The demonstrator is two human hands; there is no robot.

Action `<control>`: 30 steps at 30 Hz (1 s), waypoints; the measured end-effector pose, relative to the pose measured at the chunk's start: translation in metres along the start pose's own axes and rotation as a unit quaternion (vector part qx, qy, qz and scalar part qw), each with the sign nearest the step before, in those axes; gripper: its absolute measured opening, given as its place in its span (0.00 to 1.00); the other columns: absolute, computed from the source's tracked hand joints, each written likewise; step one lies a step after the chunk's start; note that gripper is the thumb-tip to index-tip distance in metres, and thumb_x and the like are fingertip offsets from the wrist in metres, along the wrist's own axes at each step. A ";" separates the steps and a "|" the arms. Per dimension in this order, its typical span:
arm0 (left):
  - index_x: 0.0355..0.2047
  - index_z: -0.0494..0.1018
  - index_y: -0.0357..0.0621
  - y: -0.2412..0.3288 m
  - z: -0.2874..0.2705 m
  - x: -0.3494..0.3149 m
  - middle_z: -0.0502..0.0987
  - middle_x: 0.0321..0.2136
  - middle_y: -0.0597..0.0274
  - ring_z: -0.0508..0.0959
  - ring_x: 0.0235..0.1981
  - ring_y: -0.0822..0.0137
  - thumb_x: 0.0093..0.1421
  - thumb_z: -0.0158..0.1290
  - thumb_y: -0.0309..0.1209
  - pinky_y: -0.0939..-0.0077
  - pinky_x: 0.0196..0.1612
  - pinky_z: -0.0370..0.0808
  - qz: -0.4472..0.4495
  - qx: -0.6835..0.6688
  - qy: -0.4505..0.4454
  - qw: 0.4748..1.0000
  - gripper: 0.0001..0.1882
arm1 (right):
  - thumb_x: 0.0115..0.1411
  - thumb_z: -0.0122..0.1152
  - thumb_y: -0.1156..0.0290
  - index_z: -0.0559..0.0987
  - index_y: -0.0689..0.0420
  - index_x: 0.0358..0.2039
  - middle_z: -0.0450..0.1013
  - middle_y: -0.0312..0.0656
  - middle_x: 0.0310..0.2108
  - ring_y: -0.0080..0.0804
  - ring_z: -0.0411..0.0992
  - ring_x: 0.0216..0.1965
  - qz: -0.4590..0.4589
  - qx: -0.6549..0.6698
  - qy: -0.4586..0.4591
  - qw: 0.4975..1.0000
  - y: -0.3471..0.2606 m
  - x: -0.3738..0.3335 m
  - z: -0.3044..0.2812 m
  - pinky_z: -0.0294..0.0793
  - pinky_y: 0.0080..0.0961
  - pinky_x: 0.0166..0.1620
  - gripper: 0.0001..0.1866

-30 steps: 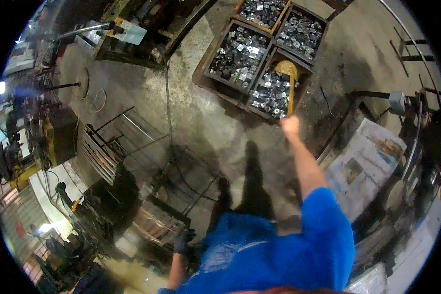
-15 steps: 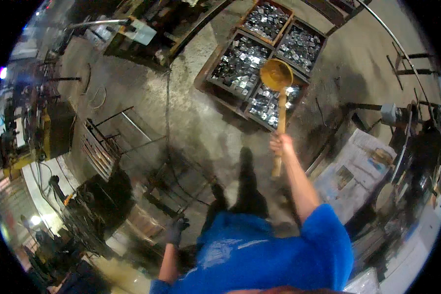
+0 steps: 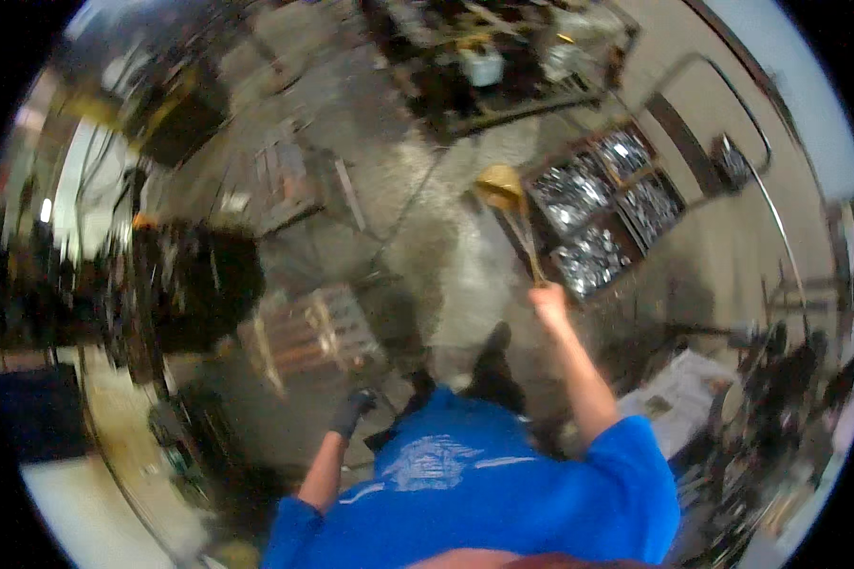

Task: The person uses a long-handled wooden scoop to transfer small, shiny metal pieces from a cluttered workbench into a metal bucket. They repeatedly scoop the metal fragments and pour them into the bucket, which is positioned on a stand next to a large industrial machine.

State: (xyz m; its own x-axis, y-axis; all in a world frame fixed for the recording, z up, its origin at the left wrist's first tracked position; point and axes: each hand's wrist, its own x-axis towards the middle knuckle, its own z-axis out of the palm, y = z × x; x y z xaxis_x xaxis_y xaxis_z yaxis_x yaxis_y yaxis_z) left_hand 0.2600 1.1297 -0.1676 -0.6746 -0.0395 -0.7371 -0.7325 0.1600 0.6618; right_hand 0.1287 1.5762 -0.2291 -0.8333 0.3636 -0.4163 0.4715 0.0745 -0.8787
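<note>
Right hand [image 3: 547,302] gripping blurred wooden ladle [image 3: 499,186], gloved left hand [image 3: 353,411] indistinct

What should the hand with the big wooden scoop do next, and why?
Probably hold the scoop level and steady. The right hand grips its long handle with the arm stretched out, and the bowl hangs over bare floor beside the bins of shiny metal bits. The picture is blurred, so I cannot tell if the bowl is full.
</note>
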 end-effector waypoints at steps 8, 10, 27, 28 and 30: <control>0.44 0.67 0.39 -0.183 -0.117 -0.128 0.75 0.30 0.56 0.75 0.26 0.64 0.55 0.48 0.34 0.72 0.31 0.74 -0.002 -0.314 0.210 0.926 0.18 | 0.39 0.49 0.75 0.60 0.58 0.05 0.53 0.32 0.07 0.21 0.50 0.10 -0.019 -0.075 -0.079 0.994 -0.035 -0.025 0.115 0.46 0.27 0.14 0.12; 0.43 0.67 0.38 -0.231 -0.121 -0.172 0.75 0.29 0.55 0.75 0.25 0.64 0.55 0.47 0.32 0.72 0.29 0.73 -0.023 -0.356 0.311 0.881 0.16 | 0.40 0.49 0.76 0.56 0.58 0.06 0.50 0.32 0.09 0.22 0.47 0.12 -0.146 -0.050 -0.023 0.988 -0.021 -0.016 0.157 0.46 0.29 0.15 0.13; 0.37 0.70 0.38 -0.339 -0.083 -0.299 0.75 0.22 0.54 0.74 0.14 0.63 0.52 0.48 0.28 0.75 0.16 0.68 -0.108 -0.529 0.407 0.737 0.12 | 0.48 0.52 0.72 0.70 0.55 0.13 0.67 0.37 0.12 0.36 0.67 0.16 -0.362 -0.613 -0.350 0.608 0.038 -0.022 0.285 0.63 0.30 0.20 0.08; 0.38 0.70 0.39 -0.354 -0.093 -0.301 0.75 0.23 0.54 0.74 0.15 0.63 0.52 0.48 0.29 0.76 0.17 0.68 -0.117 -0.537 0.386 0.740 0.13 | 0.49 0.51 0.72 0.71 0.55 0.14 0.67 0.37 0.13 0.35 0.67 0.17 -0.097 -0.562 -0.328 0.753 0.021 -0.041 0.292 0.63 0.30 0.20 0.08; 0.39 0.70 0.40 -0.373 -0.124 -0.302 0.76 0.25 0.54 0.75 0.18 0.63 0.53 0.48 0.30 0.76 0.18 0.69 -0.154 -0.515 0.352 0.766 0.13 | 0.49 0.50 0.72 0.71 0.56 0.15 0.67 0.37 0.14 0.34 0.67 0.17 0.106 -0.479 -0.245 0.836 0.001 -0.065 0.310 0.63 0.30 0.20 0.08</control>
State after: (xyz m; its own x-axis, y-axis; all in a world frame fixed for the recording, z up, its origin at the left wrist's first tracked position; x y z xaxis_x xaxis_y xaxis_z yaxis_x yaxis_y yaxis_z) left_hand 0.7256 0.9601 -0.1745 -0.0725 -0.4998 -0.8631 -0.3060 -0.8125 0.4962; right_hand 0.0937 1.2648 -0.2755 -0.6085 0.0557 -0.7916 0.4420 0.8523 -0.2798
